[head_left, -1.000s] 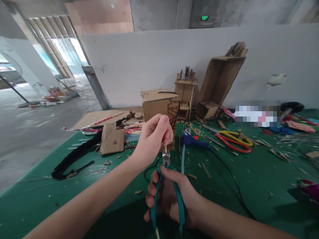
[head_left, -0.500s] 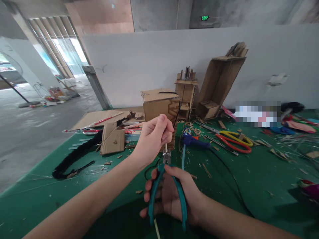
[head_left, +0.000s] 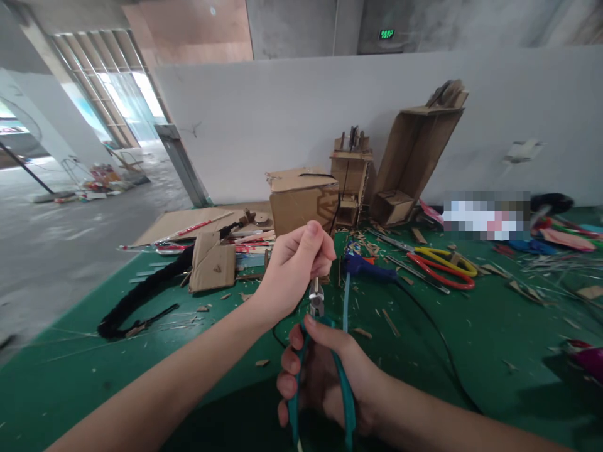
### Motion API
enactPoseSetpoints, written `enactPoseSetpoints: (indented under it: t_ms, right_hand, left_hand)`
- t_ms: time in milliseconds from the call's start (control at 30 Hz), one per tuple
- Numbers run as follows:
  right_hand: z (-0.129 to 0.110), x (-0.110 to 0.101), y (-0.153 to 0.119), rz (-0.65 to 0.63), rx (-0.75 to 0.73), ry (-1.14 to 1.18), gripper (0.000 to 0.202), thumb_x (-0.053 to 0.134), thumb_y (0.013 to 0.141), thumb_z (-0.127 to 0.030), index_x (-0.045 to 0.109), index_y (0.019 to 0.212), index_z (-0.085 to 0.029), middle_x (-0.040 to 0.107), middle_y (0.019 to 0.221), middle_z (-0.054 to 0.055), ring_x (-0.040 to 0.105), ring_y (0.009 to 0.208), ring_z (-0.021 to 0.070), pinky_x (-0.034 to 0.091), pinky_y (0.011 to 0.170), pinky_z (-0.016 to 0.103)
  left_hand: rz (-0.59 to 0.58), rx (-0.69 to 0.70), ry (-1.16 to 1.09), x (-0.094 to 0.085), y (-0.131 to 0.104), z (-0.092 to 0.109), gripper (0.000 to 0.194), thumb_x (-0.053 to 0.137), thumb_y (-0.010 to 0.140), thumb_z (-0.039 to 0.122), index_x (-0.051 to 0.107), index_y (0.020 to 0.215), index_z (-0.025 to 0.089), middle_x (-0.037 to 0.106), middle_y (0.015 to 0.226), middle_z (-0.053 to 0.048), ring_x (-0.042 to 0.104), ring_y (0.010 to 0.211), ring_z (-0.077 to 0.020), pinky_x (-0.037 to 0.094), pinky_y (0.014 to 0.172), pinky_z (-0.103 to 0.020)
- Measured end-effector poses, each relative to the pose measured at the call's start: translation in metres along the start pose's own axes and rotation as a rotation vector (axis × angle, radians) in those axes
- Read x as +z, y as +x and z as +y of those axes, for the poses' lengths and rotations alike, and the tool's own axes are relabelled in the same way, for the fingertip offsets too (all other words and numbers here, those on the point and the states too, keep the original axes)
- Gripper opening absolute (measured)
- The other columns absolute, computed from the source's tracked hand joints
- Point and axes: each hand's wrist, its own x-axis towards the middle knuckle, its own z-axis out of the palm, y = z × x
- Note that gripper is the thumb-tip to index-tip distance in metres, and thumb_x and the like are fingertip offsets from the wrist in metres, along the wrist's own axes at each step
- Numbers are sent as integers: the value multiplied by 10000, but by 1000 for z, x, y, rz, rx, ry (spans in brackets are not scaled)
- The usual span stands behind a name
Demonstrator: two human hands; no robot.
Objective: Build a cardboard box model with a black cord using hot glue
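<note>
My left hand [head_left: 301, 258] is closed, pinching a thin wooden stick [head_left: 316, 284] whose short pale length shows below the fingers. Teal-handled diagonal cutting pliers [head_left: 347, 402] are in my right hand [head_left: 351, 361], fingers wrapped round one handle and the thumb near the pivot. Their metal jaws point up at the stick just under my left hand, and the stick meets them. A pale stick end also shows low between the handles; whether it is the same stick I cannot tell. Most of the stick in my left fist is hidden.
Behind my hands stands a cardboard box [head_left: 304, 204], with taller cardboard structures [head_left: 417, 157] to its right. A blue glue gun [head_left: 372, 269] with a cord and red-yellow-handled scissors [head_left: 443, 269] lie right. Cardboard pieces [head_left: 213, 262] and a black fuzzy strip [head_left: 146, 292] lie left.
My left hand has shifted slightly right. My right fingers have curled tighter, and the pliers' handles are a little closer together.
</note>
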Motion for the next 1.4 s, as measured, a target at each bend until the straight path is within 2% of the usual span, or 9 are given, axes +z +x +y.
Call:
enactPoseSetpoints:
  t_ms: [200, 267, 367, 533, 667, 800, 1167, 1400]
  right_hand:
    - [2, 0, -1, -9, 20, 0, 298, 506, 828, -473, 502, 758, -184, 504, 627, -18, 505, 567, 132, 446, 581, 341]
    - [2, 0, 0, -5, 4, 3, 303, 508, 825, -480, 501, 757, -185, 503, 626, -19, 504, 564, 131, 440, 581, 338]
    - [2, 0, 2, 22, -36, 13, 313, 517, 816, -492, 508, 759, -184, 512, 627, -17, 520, 573, 140, 441, 596, 344]
    - [-3, 1, 4, 71, -52, 47, 331, 504, 808, -500, 541, 776, -172, 560, 664, 13, 559, 625, 169, 455, 659, 386]
    - [-8, 5, 1, 105, -56, 65, 332, 514, 802, -467, 569, 827, -141, 601, 780, 68, 594, 763, 210, 446, 752, 419]
    - [-10, 7, 1, 103, -59, 72, 342, 496, 810, -463, 574, 838, -131, 602, 794, 76, 596, 774, 216, 439, 784, 443]
    - [-10, 9, 2, 122, -40, 32, 493, 356, 842, -620, 535, 761, -168, 557, 677, 29, 556, 631, 178, 453, 693, 409]
    - [-4, 4, 3, 113, -47, 19, 433, 398, 842, -583, 511, 729, -181, 529, 609, -2, 535, 556, 161, 455, 586, 365]
  left_hand:
    - [0, 28, -29, 3, -2, 3, 408, 445, 905, 421, 491, 604, 149, 284, 504, 60, 227, 435, -47, 176, 435, -218]
    - [26, 86, -30, 4, -2, 2, 291, 470, 901, 395, 530, 723, 171, 302, 508, 69, 250, 434, -48, 196, 432, -208]
    - [100, 154, -36, 7, -3, -1, 117, 537, 877, 329, 496, 865, 221, 380, 550, 77, 341, 460, -52, 271, 447, -190]
    - [144, 135, 118, 7, -5, -2, 184, 548, 871, 253, 461, 723, 187, 536, 593, 37, 513, 548, -81, 400, 530, -221]
    - [133, 117, 134, 5, -5, 1, 190, 560, 862, 241, 473, 703, 180, 588, 608, 24, 548, 552, -90, 423, 529, -227]
    - [138, 101, 147, 4, -4, 2, 177, 549, 867, 242, 500, 712, 173, 600, 616, 20, 554, 542, -86, 435, 514, -219]
    - [136, 88, 150, 4, -3, 2, 178, 538, 871, 270, 496, 733, 165, 609, 629, 23, 594, 551, -90, 486, 528, -219]
    - [133, 80, 141, 5, -3, 4, 201, 528, 875, 285, 480, 720, 168, 600, 625, 27, 600, 546, -90, 497, 538, -223]
